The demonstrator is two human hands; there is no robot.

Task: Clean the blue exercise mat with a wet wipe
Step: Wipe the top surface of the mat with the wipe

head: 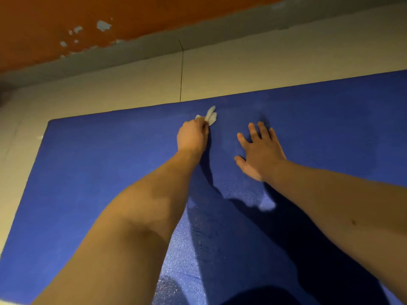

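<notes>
Blue exercise mat [88, 194] is flat on the tiled floor [132, 89], and there's a damp-looking sheen on the closer part between the arms. Right hand [259, 150] is spread flat on the mat bracing it, left hand [192, 135] is bunched tight around the wet wipe [211, 116] up near the far edge. With the wipe wadded that small I'd guess it misses strips, or runs off the edge onto the floor and drags grit back.
</notes>
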